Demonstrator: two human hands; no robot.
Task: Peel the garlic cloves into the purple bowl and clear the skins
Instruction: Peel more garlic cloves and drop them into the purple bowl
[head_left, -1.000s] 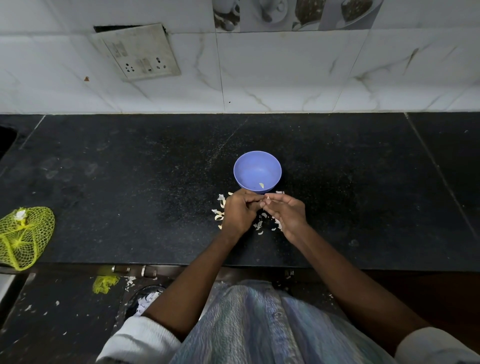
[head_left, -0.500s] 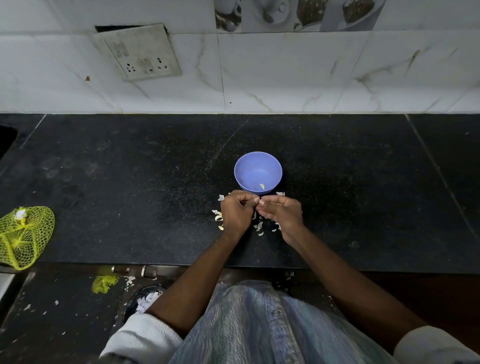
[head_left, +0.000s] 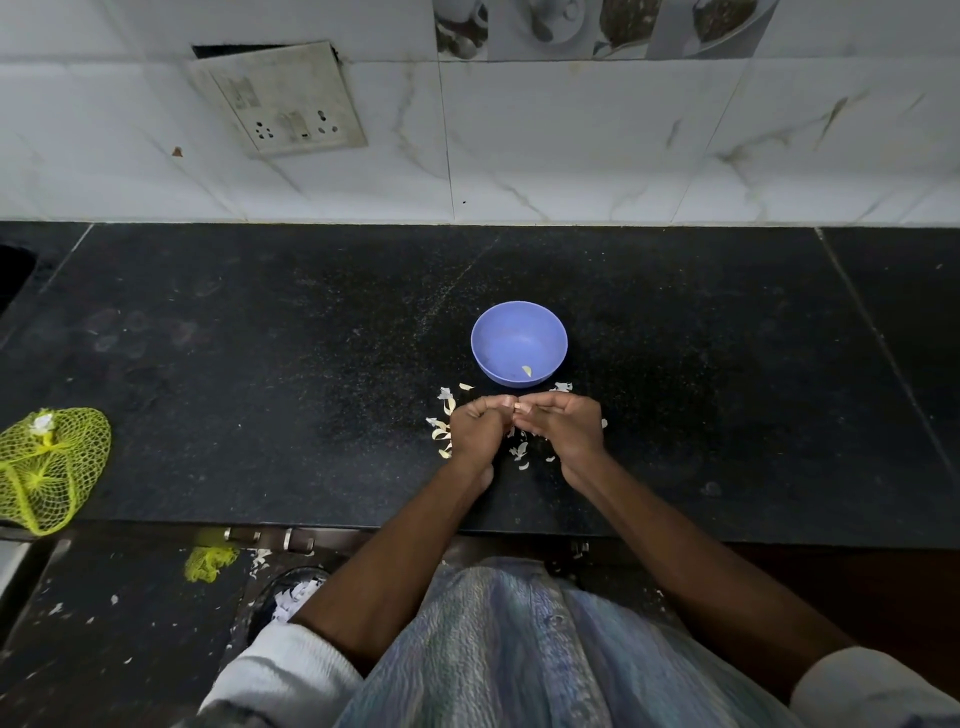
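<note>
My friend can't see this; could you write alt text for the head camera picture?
Two hands, left hand and right hand, pinch a garlic clove together just in front of a purple bowl on a black counter, with garlic skins scattered around them.

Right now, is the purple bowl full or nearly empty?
Nearly empty. The purple bowl stands upright on the counter, and only one pale piece shows inside, near its front wall.
</note>
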